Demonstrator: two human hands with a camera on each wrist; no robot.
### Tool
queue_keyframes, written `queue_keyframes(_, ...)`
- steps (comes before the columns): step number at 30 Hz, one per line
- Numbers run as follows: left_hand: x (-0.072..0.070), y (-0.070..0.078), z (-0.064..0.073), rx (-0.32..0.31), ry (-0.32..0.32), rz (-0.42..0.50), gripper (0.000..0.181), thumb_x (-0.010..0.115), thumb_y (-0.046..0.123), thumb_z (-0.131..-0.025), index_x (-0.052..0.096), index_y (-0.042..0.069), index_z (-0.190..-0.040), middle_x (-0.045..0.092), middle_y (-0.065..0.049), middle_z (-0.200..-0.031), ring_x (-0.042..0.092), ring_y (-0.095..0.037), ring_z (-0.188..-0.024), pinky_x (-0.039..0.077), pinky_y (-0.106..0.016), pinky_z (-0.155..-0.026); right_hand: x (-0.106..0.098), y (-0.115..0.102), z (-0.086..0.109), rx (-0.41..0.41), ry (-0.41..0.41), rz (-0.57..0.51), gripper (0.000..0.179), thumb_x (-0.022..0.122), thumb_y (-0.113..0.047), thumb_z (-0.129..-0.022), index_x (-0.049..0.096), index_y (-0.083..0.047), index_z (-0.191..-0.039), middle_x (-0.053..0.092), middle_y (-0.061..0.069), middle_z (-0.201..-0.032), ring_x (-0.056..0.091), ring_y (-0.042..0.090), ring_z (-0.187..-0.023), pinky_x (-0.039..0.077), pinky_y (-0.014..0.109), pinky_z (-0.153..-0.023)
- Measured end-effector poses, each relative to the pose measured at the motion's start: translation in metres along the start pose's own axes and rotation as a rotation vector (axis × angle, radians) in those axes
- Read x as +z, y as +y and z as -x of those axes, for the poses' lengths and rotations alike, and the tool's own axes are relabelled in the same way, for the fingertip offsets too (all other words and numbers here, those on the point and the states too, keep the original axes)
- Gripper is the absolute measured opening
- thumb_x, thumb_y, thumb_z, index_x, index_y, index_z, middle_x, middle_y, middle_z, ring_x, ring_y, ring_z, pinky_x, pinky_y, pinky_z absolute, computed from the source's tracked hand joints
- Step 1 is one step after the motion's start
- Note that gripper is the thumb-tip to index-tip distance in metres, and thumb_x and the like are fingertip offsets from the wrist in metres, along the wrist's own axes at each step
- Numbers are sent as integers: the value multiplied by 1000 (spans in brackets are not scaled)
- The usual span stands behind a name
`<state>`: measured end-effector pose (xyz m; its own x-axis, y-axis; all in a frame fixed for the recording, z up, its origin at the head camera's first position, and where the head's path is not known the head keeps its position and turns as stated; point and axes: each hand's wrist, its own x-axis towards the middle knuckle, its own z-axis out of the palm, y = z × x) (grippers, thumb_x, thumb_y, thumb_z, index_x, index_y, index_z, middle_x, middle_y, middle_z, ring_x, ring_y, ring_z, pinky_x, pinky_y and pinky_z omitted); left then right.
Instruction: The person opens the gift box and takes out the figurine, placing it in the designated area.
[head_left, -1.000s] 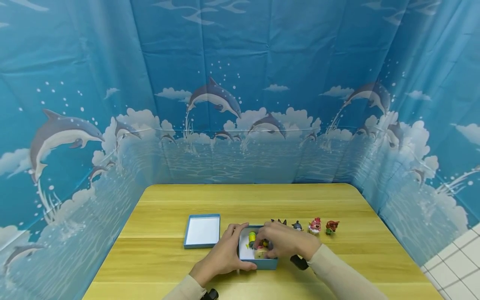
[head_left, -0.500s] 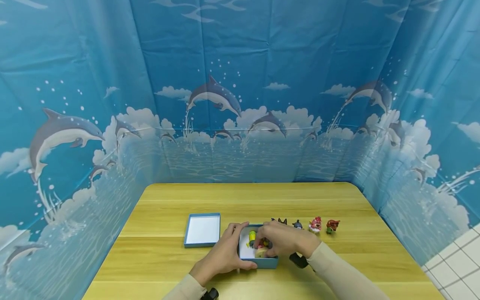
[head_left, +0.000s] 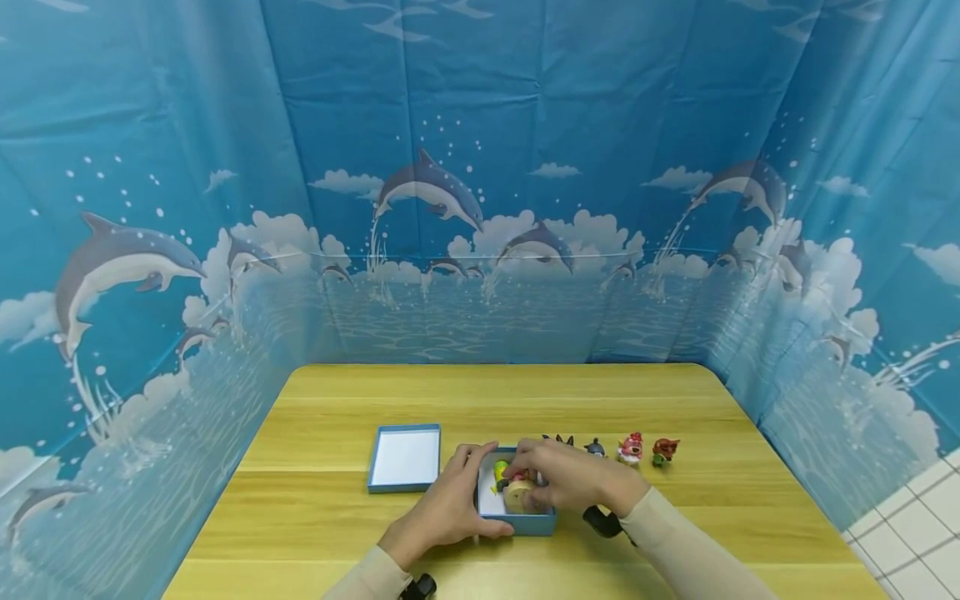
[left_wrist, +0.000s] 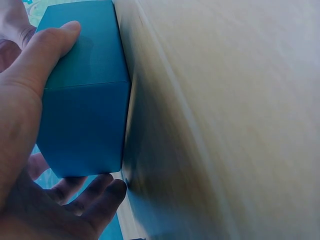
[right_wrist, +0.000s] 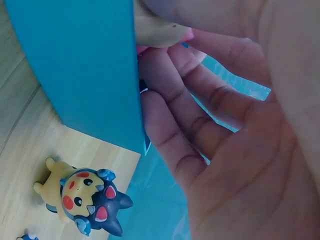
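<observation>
Gripping angular box, seemingly plastic figurine

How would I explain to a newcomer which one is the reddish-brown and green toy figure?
On the yellow wood-grain table, find the open blue rectangular box. Farther right in the head view, beyond the mostly pink toy figure, stands the reddish-brown and green figure. It is rightmost, brown above and green below, unlike its pink neighbour.
</observation>
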<state>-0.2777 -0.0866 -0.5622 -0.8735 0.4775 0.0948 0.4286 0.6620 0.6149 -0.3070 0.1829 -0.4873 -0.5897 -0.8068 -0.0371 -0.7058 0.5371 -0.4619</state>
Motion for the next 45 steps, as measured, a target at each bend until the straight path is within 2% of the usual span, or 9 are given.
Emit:
queue_keyframes(6,-1,-1,-1,-3,1,-4,127,97,72,-86,33,22,-184,52,-9,-165,60,-22,-136,62,-47,-111,-1,0,1,4,23,-6,38,84,-18,-110,79,-12,-147,68,-4,-128,67,15,-96,55,23,-84)
queue_keyframes(13,-2,-2,0,-11,-2,0,127,97,71,-87,33,22,-184,52,-8,-164,61,-21,-134,62,-47,-110,-2,0,4,-14,59,-16,33,82,-15,-111,78,-12,-143,68,-3,-130,68,22,-98,54,23,-85)
queue_keyframes(19,-2,-1,1,-21,-7,-2,127,98,71,-86,33,23,-184,52,-8,-165,61,-22,-134,62,-48,-111,2,1,10,-26,104,-25,31,83,-15,-110,76,-15,-141,67,-4,-130,63,11,-101,56,23,-89)
queue_keyframes(22,-2,0,1,-20,-9,-3,127,98,70,-86,33,22,-184,52,-9,-165,61,-22,-135,62,-49,-112,3,1,12,-25,125,-34,32,83,-16,-110,74,-15,-141,65,-5,-130,62,11,-101,56,23,-89)
queue_keyframes(25,-2,1,1,-18,-9,-6,127,98,70,-86,33,21,-184,53,-10,-165,61,-23,-135,63,-50,-112,4,1,14,-33,140,-43,32,82,-16,-111,73,-14,-141,64,-4,-129,62,10,-101,60,27,-89)
queue_keyframes(30,-2,1,0,-13,-4,-9,127,98,70,-86,34,20,-184,53,-11,-165,62,-23,-134,63,-49,-112,6,0,17,-61,169,-54,32,81,-14,-111,71,-15,-141,64,-3,-133,60,0,-104,66,35,-94)
queue_keyframes(38,-1,1,-1,-7,4,-6,128,99,69,-86,34,20,-184,54,-10,-164,61,-22,-131,63,-47,-109,7,1,22,-134,244,-20,38,82,-9,-110,67,-16,-143,67,0,-142,64,5,-114,66,39,-98)
queue_keyframes(41,-1,1,-1,-4,5,-3,128,100,68,-86,34,20,-184,54,-10,-163,61,-22,-131,63,-47,-109,8,0,23,-140,255,-17,39,82,-8,-110,65,-16,-145,70,1,-143,67,6,-117,67,39,-99)
queue_keyframes(45,0,1,-1,-4,4,-1,128,100,69,-85,33,20,-184,54,-10,-164,62,-22,-131,63,-48,-109,9,-1,25,-131,252,-41,42,80,-6,-110,63,-16,-148,74,1,-140,70,8,-113,68,37,-96)
